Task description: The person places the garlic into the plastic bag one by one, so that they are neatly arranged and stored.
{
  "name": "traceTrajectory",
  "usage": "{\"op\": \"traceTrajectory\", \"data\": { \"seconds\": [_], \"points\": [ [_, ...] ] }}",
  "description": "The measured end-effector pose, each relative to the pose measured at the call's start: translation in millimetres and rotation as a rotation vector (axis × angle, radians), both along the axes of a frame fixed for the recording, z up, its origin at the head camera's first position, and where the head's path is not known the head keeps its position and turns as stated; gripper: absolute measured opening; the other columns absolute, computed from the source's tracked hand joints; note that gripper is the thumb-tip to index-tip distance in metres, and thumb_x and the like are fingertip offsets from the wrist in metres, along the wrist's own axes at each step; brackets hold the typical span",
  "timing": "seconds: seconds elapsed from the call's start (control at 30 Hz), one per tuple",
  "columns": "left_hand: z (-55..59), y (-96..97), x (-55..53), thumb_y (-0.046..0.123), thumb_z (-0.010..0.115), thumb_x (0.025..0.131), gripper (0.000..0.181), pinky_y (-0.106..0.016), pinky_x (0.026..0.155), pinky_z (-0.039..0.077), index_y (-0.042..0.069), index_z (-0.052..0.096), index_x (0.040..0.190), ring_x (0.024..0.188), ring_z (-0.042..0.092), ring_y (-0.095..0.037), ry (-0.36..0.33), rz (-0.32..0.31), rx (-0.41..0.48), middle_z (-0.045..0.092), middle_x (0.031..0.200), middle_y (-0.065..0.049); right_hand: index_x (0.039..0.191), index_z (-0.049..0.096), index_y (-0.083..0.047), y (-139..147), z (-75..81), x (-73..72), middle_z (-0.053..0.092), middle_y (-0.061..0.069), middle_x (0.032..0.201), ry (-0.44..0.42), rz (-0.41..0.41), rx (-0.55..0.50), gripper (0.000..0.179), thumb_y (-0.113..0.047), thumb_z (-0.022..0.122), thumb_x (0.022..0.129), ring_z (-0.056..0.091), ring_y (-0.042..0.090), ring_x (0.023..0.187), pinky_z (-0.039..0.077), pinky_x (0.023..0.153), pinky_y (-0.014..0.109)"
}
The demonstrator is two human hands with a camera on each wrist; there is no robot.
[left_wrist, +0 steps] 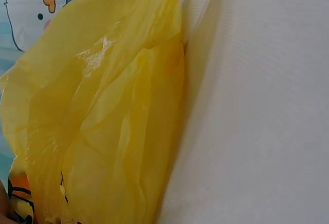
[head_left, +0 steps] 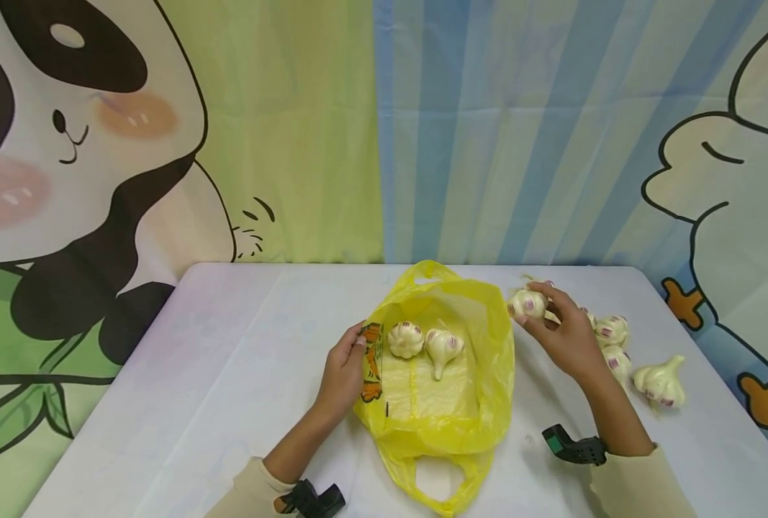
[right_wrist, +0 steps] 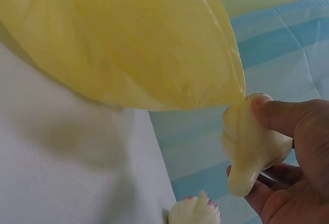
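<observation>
A yellow plastic bag [head_left: 448,432] lies with its mouth spread wide, and two garlic bulbs [head_left: 406,339] sit inside it. My left hand [head_left: 343,370] pinches the bag's left rim, thumb on the inner side. In the left wrist view the crinkled bag [left_wrist: 97,106] fills the left half, with only a sliver of hand at the corner. My right hand [head_left: 566,334] holds another garlic bulb [head_left: 527,305] between thumb and fingers, right beside the bag's right rim. In the right wrist view that held bulb [right_wrist: 252,142] shows its stem pointing down, close under the bag's edge.
More garlic bulbs [head_left: 612,331] are grouped to the right, partly hidden behind the right hand and forearm. One bulb [head_left: 661,381] lies apart at the far right. Everything stands on a white-covered table [head_left: 228,374], backed by a printed cartoon curtain [head_left: 306,129].
</observation>
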State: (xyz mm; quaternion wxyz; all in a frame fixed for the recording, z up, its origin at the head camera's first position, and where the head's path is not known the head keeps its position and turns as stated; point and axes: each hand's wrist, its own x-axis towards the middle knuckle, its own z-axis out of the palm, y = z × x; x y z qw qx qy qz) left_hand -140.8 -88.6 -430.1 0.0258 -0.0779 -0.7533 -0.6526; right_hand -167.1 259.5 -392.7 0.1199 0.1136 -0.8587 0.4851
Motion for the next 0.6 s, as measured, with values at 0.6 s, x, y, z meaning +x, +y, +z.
{"op": "traceTrajectory", "data": {
  "seconds": [0.6],
  "points": [
    [1.7,0.6,1.2,0.023,0.034,0.108,0.04,-0.044,0.108,0.034,0.009,0.046,0.143,0.13,0.045,-0.021,-0.005,-0.004,0.01,0.051,0.14,-0.008,0.145,0.044,-0.007,-9,25.5,4.5,0.044,0.017,0.14,0.086,0.017,-0.039,0.059,-0.005,0.068,0.091,0.052,0.004,0.116,0.046,0.084,0.013]
  ]
}}
